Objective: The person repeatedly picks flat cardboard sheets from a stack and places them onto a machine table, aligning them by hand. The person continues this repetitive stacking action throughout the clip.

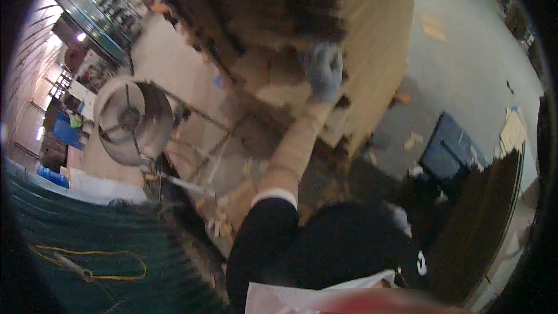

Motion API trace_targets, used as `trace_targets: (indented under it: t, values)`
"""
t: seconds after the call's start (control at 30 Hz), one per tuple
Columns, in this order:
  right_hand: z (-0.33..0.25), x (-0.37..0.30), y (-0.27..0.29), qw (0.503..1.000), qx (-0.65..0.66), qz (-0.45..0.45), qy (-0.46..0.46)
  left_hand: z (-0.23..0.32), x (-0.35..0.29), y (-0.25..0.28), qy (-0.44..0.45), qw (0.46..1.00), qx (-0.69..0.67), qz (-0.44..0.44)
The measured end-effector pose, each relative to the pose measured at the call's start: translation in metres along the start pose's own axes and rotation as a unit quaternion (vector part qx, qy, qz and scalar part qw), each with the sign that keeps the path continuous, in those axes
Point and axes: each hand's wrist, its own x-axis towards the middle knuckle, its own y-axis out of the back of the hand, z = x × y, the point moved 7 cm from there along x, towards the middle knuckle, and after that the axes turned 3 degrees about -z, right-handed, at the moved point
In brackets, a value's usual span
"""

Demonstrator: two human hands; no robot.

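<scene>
My left hand [324, 74], in a grey glove, reaches up and forward at the end of a bare forearm below a black sleeve. Its fingers look curled against the dark lower edge of a large tan and brown box-like block [375, 40], and motion blur hides what they grip. The block's right face is pale and finely ribbed, while its near side is dark with a ragged lower edge. A small greyish patch beside my dark clothing looks like my right hand [400, 219] in a glove, low and right of centre; its fingers cannot be made out.
A round metal fan [129, 117] on a stand is at the left. A dark green surface [87, 238] with a yellow cord loop [139, 267] lies at lower left. Toward the right are a blue bin [450, 145], a dark brown panel [482, 221], pale sheets [512, 131] and scraps on the floor.
</scene>
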Motion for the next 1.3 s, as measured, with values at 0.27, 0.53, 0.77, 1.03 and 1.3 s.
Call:
trace_targets:
  t: [0.27, 0.53, 0.77, 1.03, 1.3]
  values:
    - [-0.018, -0.004, 0.013, 0.998, -0.054, 0.016, 0.012, -0.025, -0.005, -0.007, -0.015, 1.000, 0.001, -0.007]
    - [-0.016, -0.025, 0.017, 0.994, -0.049, 0.066, -0.070, -0.032, -0.007, -0.012, -0.032, 0.999, 0.023, 0.003]
    - [-0.020, -0.045, 0.021, 0.991, -0.044, 0.047, -0.120, -0.028, -0.012, -0.007, -0.044, 0.998, 0.039, 0.036]
    - [-0.001, -0.051, 0.006, 0.989, 0.015, 0.019, -0.143, -0.029, -0.022, -0.017, -0.075, 0.997, -0.013, 0.015]
    - [-0.005, -0.053, 0.017, 0.981, 0.017, -0.036, -0.190, -0.027, -0.034, -0.016, -0.053, 0.998, 0.018, 0.033]
